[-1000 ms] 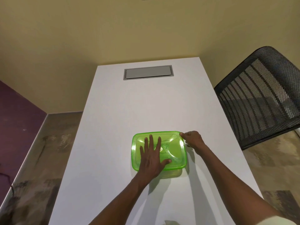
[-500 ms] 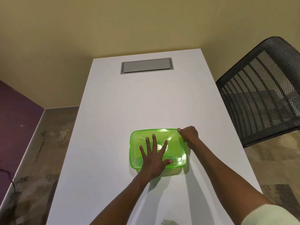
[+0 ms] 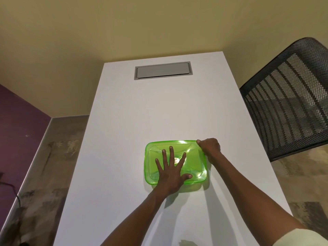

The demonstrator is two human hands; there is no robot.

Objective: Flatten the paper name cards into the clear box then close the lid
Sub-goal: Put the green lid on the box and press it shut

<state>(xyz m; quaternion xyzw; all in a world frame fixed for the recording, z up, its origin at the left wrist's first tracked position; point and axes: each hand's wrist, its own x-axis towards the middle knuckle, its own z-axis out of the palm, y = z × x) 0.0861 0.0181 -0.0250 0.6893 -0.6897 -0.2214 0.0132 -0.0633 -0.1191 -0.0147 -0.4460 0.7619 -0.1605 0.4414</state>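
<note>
A translucent green lid lies on top of the box in the middle of the white table. The box below shows only as a thin edge along the lid's near side. My left hand rests flat on the lid with fingers spread and straight. My right hand sits at the lid's far right corner, fingers curled, thumb on the lid's edge. No name cards are visible; whatever lies inside the box is hidden by the lid.
A grey cable hatch is set into the table's far end. A black mesh chair stands to the right of the table. A pale scrap shows at the near table edge.
The view has shifted slightly. My right hand has moved a little closer onto the lid's far right corner. My left hand stays flat on the lid.
</note>
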